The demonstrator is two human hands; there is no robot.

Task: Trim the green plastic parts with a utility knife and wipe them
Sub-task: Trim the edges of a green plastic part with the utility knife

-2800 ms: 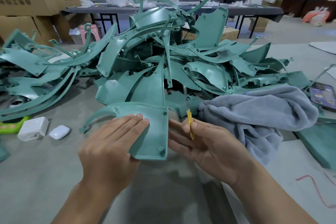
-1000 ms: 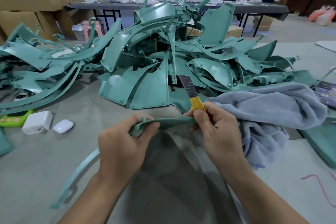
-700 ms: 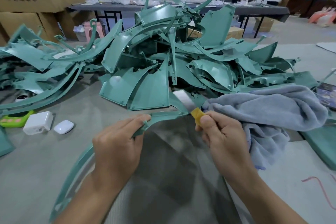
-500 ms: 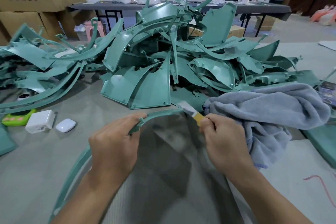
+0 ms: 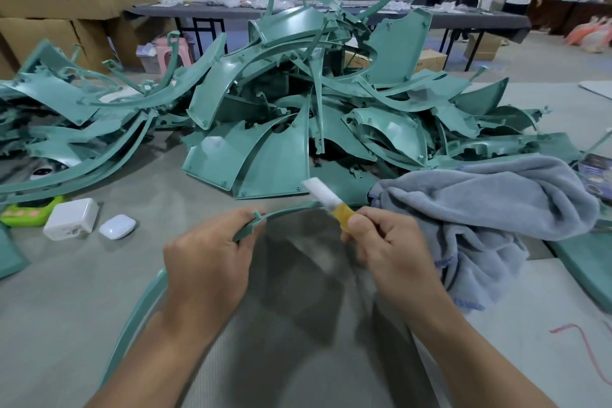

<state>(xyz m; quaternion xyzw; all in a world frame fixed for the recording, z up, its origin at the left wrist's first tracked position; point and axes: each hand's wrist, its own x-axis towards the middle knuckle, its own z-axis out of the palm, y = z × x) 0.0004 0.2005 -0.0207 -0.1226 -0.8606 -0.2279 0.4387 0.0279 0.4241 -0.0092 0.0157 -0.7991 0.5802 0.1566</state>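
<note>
My left hand (image 5: 207, 262) grips a long, thin, curved green plastic strip (image 5: 284, 209) that arcs from my fingers right toward the knife and also runs down past my left forearm. My right hand (image 5: 385, 242) is closed on a yellow utility knife (image 5: 331, 204). Its pale blade sticks up and left, lying against the strip's right end. A big heap of green plastic parts (image 5: 298, 109) lies just beyond both hands. A grey towel (image 5: 480, 205) is bunched right beside my right hand.
A white charger block (image 5: 71, 219), a white earbud case (image 5: 117, 226) and a lime-green object (image 5: 23, 214) lie at the left. More green parts (image 5: 66, 129) spread far left. A phone (image 5: 596, 172) sits at the right edge. Cardboard boxes, a long table and people stand behind.
I swapped a broad green panel for the thin curved strip. Over the last second the knife slid along the strip's right end, its blade tilting lower and to the left.
</note>
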